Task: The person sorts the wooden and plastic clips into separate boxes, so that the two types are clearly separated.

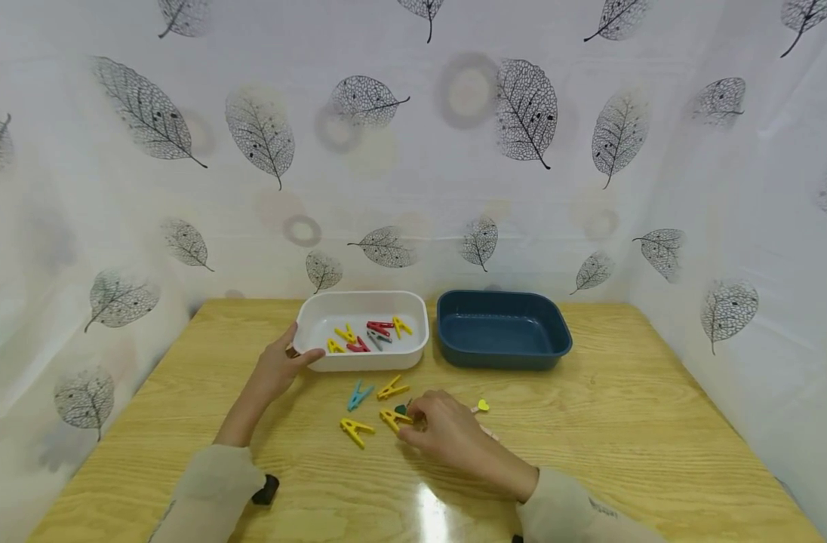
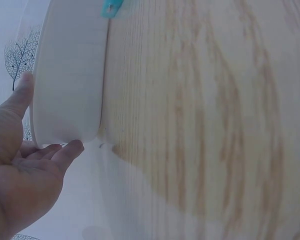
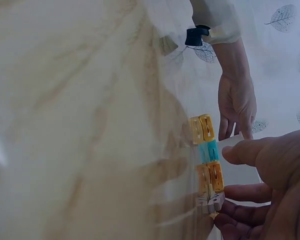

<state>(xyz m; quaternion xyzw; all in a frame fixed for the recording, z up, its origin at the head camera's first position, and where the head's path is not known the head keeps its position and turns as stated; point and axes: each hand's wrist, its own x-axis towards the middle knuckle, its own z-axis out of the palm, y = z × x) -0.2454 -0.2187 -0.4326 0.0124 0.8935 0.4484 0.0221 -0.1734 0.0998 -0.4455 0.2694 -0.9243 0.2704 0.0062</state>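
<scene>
My left hand (image 1: 278, 369) grips the left end of the white plastic basin (image 1: 369, 363), thumb at the rim and fingers against the end wall in the left wrist view. Several yellow, red and grey clothespins (image 1: 379, 327) lie inside. My right hand (image 1: 450, 434) is over the table, its thumb and fingers apart beside a yellow clothespin (image 1: 390, 419). Two more yellow clothespins (image 1: 354, 432) and a light blue clothespin (image 1: 359, 395) lie nearby. Partly hidden by the right hand are a dark green piece (image 1: 401, 409) and small wooden pegs, one with a yellow heart (image 1: 483, 406).
A dark blue basin (image 1: 505, 360) stands to the right of the white one, with nothing seen inside. Both are near the back edge of the wooden table (image 1: 631, 437). A leaf-patterned white curtain (image 1: 400, 181) hangs behind and at both sides.
</scene>
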